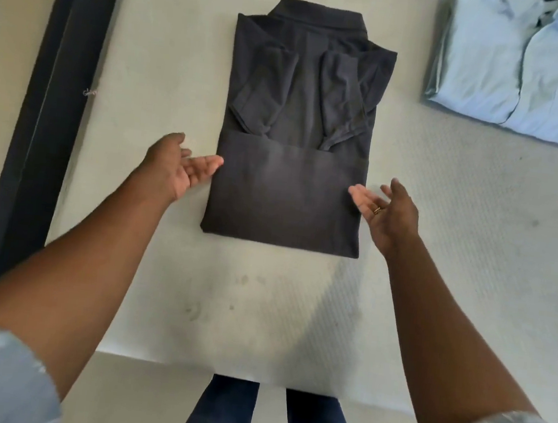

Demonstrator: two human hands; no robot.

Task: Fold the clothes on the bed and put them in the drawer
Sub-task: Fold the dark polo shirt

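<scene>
Pale, off-white bedding covers the bed, by which most of the view is filled, and a dark frame strip is seen running along its side from nine to eleven o'clock. At the centre a dark collared shirt is laid flat, with its collar pointed toward twelve o'clock. Both short sleeves are folded inward over the body, and the lower part is turned up so that a doubled band lies across the near half. The left hand is held at the shirt's nine o'clock edge, palm turned inward and fingers extended and apart, with the fingertips brought to the border of the cloth. The right hand is held at the three o'clock edge in mirrored fashion, fingers straight and spread over the border, and a ring is worn on one finger. Nothing is clasped by either hand, and whether the fabric is actually pressed cannot be told. At one to two o'clock, well apart from the dark shirt, folded light blue shirts are laid on the bedding. At six o'clock, past the near edge of the bed, legs in dark blue jeans are seen.
</scene>
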